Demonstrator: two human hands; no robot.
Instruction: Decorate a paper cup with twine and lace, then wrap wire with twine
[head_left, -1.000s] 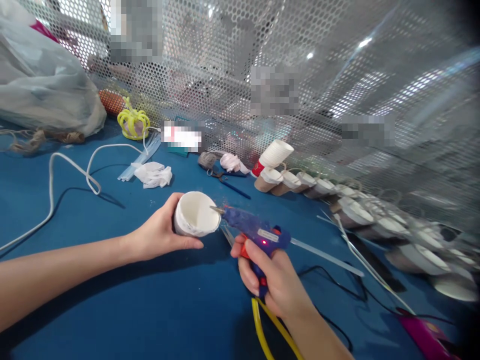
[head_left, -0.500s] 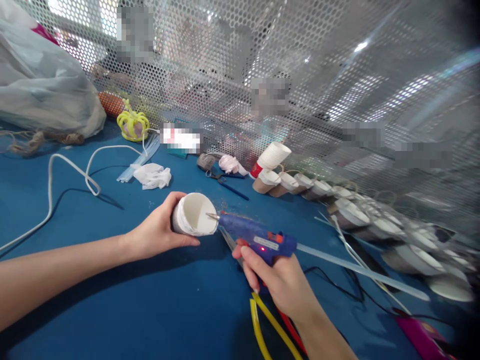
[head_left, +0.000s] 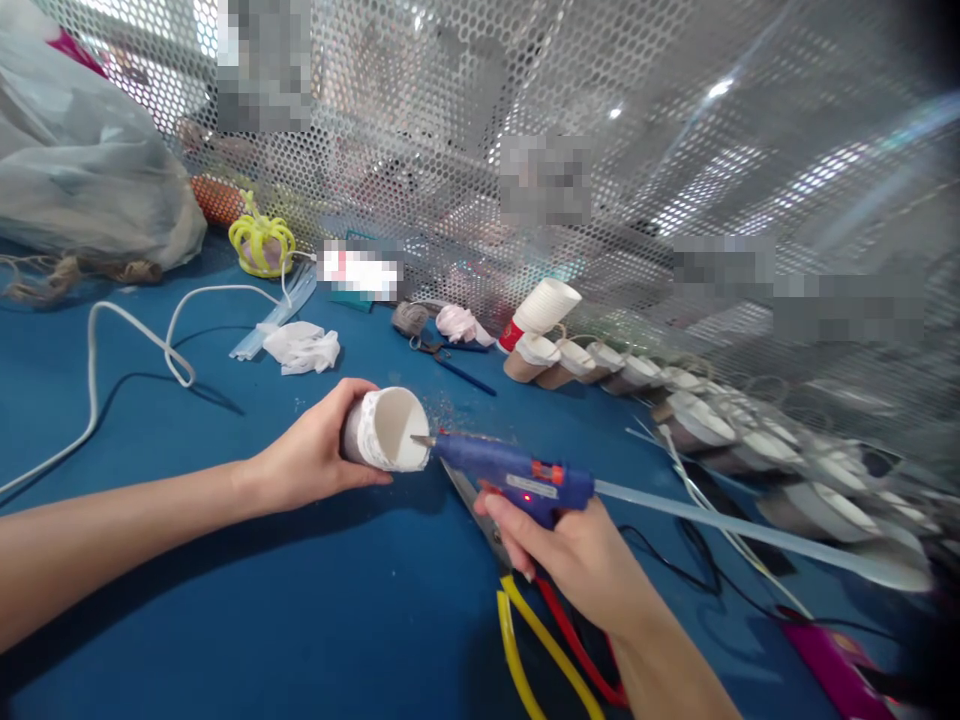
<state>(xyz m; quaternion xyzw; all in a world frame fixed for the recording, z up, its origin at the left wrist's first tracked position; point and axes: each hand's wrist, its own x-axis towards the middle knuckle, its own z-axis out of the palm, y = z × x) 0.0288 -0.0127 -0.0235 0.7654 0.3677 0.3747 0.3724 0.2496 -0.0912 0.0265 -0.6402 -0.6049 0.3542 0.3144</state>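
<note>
My left hand is wrapped round a paper cup with white material about its rim, tilted so that its mouth faces right and toward me. In my right hand is a blue glue gun, gripped by its handle, with a small red light lit. Its metal nozzle lies at the near right of the cup's mouth; whether it touches cannot be made out. A long clear glue stick sticks out of the gun's back. Beneath the gun lie scissors with yellow and red handles, partly covered by my right hand.
Rows of wrapped cups line the right of the blue table along a perforated metal screen. Toward the back are stacked paper cups, crumpled white material and a yellow crown-like object. A white cable loops at left.
The cup has turned slightly in my left hand, showing more of its side. The glue gun has levelled a little, and more of the scissors shows beneath it.
</note>
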